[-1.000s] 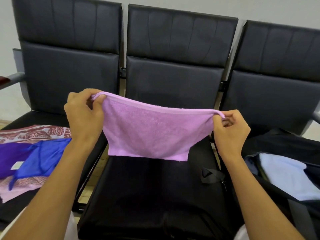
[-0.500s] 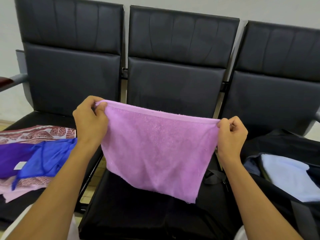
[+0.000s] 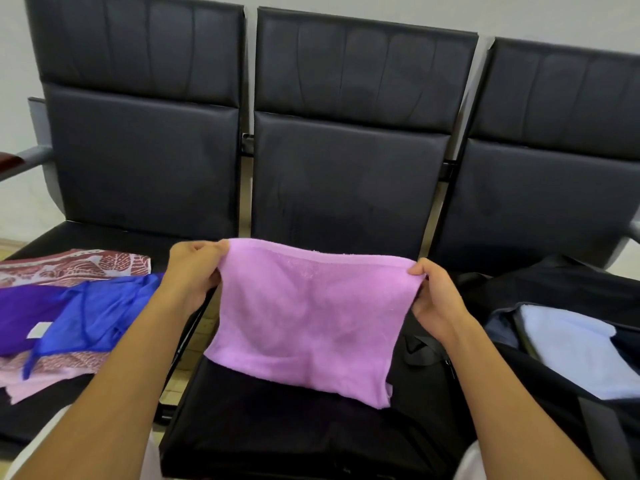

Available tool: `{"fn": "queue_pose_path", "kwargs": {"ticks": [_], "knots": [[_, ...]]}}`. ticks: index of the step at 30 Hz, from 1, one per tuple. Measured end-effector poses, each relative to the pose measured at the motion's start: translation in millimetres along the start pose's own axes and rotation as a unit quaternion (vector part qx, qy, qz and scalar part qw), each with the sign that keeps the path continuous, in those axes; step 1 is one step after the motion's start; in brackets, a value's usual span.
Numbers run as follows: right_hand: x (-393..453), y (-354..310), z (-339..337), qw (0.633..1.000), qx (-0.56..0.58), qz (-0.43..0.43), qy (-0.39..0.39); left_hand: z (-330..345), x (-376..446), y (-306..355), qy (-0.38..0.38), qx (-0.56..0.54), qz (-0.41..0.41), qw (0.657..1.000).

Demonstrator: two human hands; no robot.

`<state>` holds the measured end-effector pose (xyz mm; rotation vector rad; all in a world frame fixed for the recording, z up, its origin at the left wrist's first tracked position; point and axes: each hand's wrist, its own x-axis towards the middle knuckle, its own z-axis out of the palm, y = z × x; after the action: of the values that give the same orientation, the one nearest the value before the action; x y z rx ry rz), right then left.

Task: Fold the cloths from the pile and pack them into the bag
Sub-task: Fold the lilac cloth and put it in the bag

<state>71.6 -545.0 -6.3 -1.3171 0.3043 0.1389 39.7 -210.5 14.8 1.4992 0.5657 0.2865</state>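
Pink cloth (image 3: 308, 320) pinched between left hand (image 3: 192, 275), right hand (image 3: 434, 299).

The soft terry towel (image 3: 304, 320) is plain lilac-pink, with a paler band along its top edge. On the pile, a thin crumpled cloth (image 3: 100, 313) is bright royal blue, a smooth cloth (image 3: 24, 313) is deep violet with a small white tag, and the flat printed cloth (image 3: 86, 265) shows white leaf shapes on brick red. The padded leather seats (image 3: 346, 174) are black. Inside the black fabric bag (image 3: 571, 292), a folded cloth (image 3: 581, 351) is pale sky blue. The wall is off-white.
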Motion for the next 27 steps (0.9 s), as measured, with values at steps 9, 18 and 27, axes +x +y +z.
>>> {"fn": "queue_pose_path", "kwargs": {"ticks": [9, 18, 27], "knots": [[-21, 16, 40, 0.992, -0.071, -0.036, -0.103, 29, -34, -6, -0.186, 0.038, -0.011, 0.982], [-39, 30, 76, 0.978, -0.112, -0.084, -0.153, 62, -60, -11, -0.261, 0.05, 0.055, 0.962], [-38, 32, 79, 0.974, -0.119, -0.127, -0.142, 63, -54, -10, -0.282, 0.087, 0.061, 0.953]]}}
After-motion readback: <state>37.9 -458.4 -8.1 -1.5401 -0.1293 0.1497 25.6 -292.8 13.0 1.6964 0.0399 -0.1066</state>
